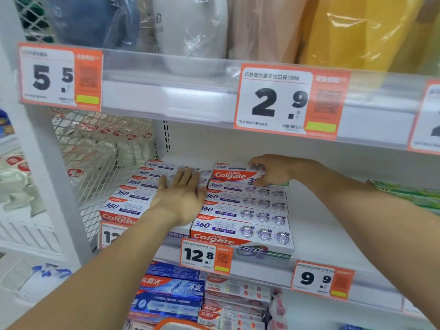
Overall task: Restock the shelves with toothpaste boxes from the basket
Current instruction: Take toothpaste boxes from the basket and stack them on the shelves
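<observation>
Center frame, right hand (269,171) grips a Colgate 360 toothpaste box (234,173), seemingly atop the right stack (245,210) on the white shelf (316,234); left hand (183,194) lies flat, fingers straight, on the left stack (133,194).

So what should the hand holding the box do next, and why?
Probably lower the box flat onto the right stack and let go. The right hand grips it tilted at the back of that stack, while the left hand rests flat on the left stack.

Head camera looks down, close to the shelf (333,229)
</observation>
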The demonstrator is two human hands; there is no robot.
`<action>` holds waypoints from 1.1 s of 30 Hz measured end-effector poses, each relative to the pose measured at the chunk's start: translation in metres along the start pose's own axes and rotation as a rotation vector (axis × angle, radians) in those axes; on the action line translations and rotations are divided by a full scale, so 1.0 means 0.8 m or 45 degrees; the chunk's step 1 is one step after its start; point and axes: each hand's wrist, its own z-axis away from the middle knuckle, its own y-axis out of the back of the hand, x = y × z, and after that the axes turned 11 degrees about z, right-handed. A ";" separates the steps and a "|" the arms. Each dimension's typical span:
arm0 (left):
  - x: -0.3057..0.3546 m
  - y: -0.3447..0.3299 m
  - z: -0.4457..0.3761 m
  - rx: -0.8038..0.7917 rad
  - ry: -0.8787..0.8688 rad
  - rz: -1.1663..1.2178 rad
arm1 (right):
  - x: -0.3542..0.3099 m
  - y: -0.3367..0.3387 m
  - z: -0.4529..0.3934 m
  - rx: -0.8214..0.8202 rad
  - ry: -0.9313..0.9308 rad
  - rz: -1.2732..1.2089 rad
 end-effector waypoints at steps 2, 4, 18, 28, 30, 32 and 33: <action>0.001 0.000 0.000 0.007 0.010 -0.010 | -0.001 -0.001 0.000 -0.003 0.020 -0.102; 0.003 -0.001 0.000 0.006 0.024 -0.012 | -0.002 0.000 0.002 -0.008 0.034 -0.160; 0.002 0.001 0.002 -0.016 -0.008 -0.022 | -0.016 -0.014 0.004 -0.168 -0.026 -0.206; 0.001 0.000 0.003 0.020 -0.036 0.004 | 0.009 -0.011 0.021 0.166 0.082 -0.249; 0.001 0.000 0.003 0.025 -0.058 0.012 | 0.017 -0.002 0.030 0.258 0.134 -0.230; 0.001 0.000 0.003 0.018 -0.068 0.003 | 0.021 0.004 0.039 0.258 0.160 -0.225; 0.001 0.000 0.003 0.013 -0.069 -0.005 | 0.021 0.005 0.041 0.236 0.166 -0.220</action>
